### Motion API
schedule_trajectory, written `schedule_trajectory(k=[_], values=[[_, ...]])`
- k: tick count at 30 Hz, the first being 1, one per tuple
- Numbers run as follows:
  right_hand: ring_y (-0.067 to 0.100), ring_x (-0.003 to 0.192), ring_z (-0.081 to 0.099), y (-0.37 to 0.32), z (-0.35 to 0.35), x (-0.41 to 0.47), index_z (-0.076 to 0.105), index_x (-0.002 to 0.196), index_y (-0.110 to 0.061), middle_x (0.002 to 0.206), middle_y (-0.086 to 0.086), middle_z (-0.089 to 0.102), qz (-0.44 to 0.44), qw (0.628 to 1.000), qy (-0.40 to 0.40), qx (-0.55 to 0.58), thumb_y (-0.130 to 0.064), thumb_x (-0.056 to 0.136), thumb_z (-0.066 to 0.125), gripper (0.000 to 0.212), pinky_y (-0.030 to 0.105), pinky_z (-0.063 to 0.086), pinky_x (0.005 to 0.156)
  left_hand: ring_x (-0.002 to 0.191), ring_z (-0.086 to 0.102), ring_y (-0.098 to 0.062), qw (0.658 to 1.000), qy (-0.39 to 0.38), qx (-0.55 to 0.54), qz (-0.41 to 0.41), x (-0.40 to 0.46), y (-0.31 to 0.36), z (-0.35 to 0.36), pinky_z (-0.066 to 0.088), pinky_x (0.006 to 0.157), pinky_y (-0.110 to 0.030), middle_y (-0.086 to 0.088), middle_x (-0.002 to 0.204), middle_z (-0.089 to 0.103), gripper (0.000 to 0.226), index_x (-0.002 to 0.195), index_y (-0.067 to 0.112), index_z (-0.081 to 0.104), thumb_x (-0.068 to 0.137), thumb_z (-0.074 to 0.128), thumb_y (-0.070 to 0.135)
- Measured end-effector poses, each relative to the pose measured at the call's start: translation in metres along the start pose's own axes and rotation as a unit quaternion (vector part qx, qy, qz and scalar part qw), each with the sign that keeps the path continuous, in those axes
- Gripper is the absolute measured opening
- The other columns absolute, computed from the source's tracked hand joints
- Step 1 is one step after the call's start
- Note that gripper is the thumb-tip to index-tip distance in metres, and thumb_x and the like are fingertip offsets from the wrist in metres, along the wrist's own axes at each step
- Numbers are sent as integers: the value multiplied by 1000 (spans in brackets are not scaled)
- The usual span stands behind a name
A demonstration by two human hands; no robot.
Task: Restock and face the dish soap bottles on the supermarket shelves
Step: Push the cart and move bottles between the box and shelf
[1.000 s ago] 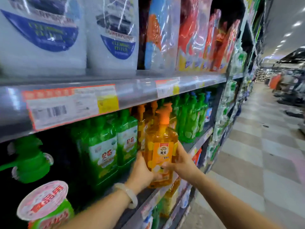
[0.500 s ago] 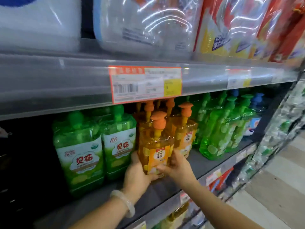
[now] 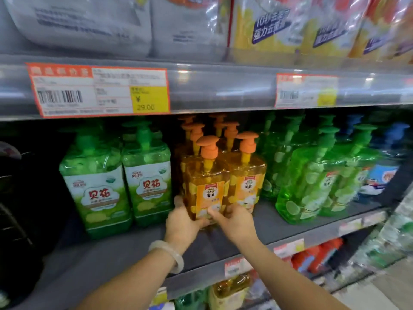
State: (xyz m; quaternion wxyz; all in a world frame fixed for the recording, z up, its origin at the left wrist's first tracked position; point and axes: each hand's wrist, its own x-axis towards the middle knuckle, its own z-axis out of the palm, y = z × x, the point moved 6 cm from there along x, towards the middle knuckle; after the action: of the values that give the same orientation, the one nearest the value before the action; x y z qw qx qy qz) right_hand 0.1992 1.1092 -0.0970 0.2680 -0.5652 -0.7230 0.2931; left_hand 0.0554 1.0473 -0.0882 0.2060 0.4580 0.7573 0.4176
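An orange dish soap bottle (image 3: 206, 186) with an orange pump stands on the grey shelf (image 3: 134, 249), label facing me. My left hand (image 3: 183, 222) grips its lower left side and base. My right hand (image 3: 233, 220) holds its lower right side, thumb across the label. A second orange bottle (image 3: 248, 175) stands right beside it, with several more orange pumps behind. Two wide green bottles (image 3: 147, 182) stand to the left. Green pump bottles (image 3: 310, 180) stand to the right.
The upper shelf edge (image 3: 223, 88) with price tags hangs low above the pumps. Bagged detergent packs (image 3: 279, 25) fill the top shelf. Blue-capped bottles (image 3: 384, 173) sit at far right. More bottles (image 3: 230, 291) line the shelf below.
My view has swung to face the shelf more squarely and come closer. The orange bottle in both hands now sits back on the shelf beside its neighbour.
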Motion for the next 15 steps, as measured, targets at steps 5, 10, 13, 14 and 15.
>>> schedule_trajectory(k=[5,10,13,14,15], values=[[20,67,53,4,1,4,38,57,-23,57,-5,46,4,1000,-10,-3,-60,79,60,49,24,27,45,106,63,-31,1000,11,-12,-15,-4,1,1,52,86,-37,-12,113,66,80,126,9,41,64,85,33],[22,65,52,8,2,7,39,54,-21,53,-4,44,0,1000,-20,2,-63,78,58,53,24,25,45,108,62,-30,999,17,-11,-28,-8,0,5,52,89,-39,-11,115,65,74,123,10,41,66,84,31],[24,64,49,5,-3,0,35,48,-22,50,-4,40,-15,1000,-17,-19,-54,85,57,54,25,22,44,116,56,-30,999,-5,26,-28,-13,-1,6,47,92,-35,-11,123,59,75,127,10,39,68,82,25],[25,66,52,3,-3,-3,40,49,-20,51,-3,43,-21,999,-16,-30,-50,86,57,51,25,25,45,120,54,-29,999,-9,41,-28,-16,-3,5,45,95,-35,-10,127,56,77,130,11,37,69,81,24],[28,71,57,0,-1,-7,49,54,-18,57,-1,52,-31,999,-16,-38,-47,87,58,44,26,33,49,123,50,-28,998,-13,56,-25,-21,-6,2,43,98,-34,-10,131,52,78,134,12,35,71,80,24]])
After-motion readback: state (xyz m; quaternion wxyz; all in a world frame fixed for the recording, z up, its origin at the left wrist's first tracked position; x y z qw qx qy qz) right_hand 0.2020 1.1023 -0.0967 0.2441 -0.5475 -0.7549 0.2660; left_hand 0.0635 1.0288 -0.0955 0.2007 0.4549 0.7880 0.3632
